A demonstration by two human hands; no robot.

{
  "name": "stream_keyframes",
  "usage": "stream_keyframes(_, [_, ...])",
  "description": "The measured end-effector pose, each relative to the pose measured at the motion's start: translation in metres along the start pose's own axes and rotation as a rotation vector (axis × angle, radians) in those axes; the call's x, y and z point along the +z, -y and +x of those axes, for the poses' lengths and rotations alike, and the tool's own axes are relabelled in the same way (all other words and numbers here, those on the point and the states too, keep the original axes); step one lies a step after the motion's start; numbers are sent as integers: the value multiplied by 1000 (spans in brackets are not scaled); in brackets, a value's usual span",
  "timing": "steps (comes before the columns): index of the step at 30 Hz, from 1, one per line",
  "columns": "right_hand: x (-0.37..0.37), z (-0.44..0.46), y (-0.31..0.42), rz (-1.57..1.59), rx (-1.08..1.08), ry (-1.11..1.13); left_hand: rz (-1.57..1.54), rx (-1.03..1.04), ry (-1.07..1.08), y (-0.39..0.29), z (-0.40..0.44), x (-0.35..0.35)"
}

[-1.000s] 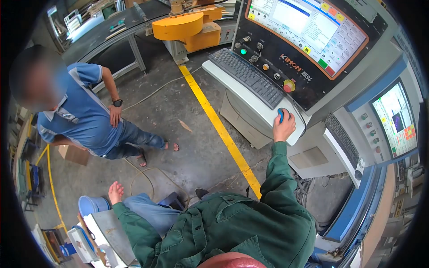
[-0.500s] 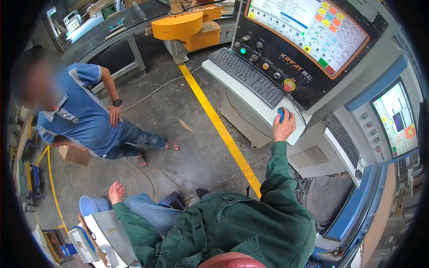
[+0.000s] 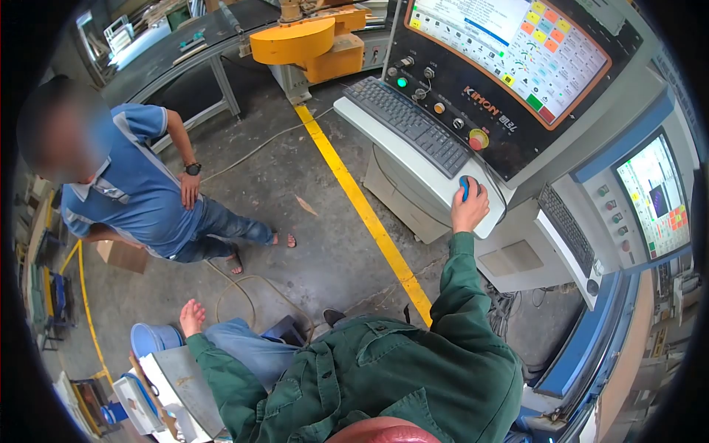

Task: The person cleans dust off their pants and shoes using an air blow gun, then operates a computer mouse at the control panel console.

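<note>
My right hand [image 3: 468, 210] rests over a blue and black mouse [image 3: 464, 189] at the right end of a white shelf [image 3: 413, 167]. Left of the mouse on that shelf lies a black keyboard [image 3: 413, 127]. Above it, a black panel carries knobs, a red emergency button [image 3: 478, 140] and a lit screen [image 3: 517, 52] with windows and coloured icons. My left hand [image 3: 192, 317] hangs in the air at lower left, holding nothing, its fingers loosely curled and a little apart, near a blue bucket [image 3: 155, 339].
A person in a blue shirt [image 3: 151, 192] stands at the left. A yellow machine arm [image 3: 295, 43] is at the top. A second console [image 3: 653, 199] stands at the right. Hoses [image 3: 251, 295] and a yellow line [image 3: 362, 210] lie on the floor.
The main screen's content has changed: the window has shifted upward and coloured icons now show at its upper right. My hands have hardly moved.
</note>
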State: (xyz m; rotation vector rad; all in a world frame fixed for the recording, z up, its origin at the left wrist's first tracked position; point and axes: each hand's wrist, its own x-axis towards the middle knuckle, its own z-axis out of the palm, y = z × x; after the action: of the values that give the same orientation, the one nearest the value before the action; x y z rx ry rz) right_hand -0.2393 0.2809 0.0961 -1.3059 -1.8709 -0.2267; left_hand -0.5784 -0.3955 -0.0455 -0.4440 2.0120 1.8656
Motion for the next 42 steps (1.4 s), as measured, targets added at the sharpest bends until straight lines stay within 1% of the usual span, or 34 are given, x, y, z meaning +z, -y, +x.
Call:
stream_keyframes(13, [-1, 1, 1, -22, 12, 21, -26, 7, -11, -1, -2, 1])
stream_keyframes(42, [-1, -1, 0, -13, -8, -21, -51, 23, -22, -1, -6, -1])
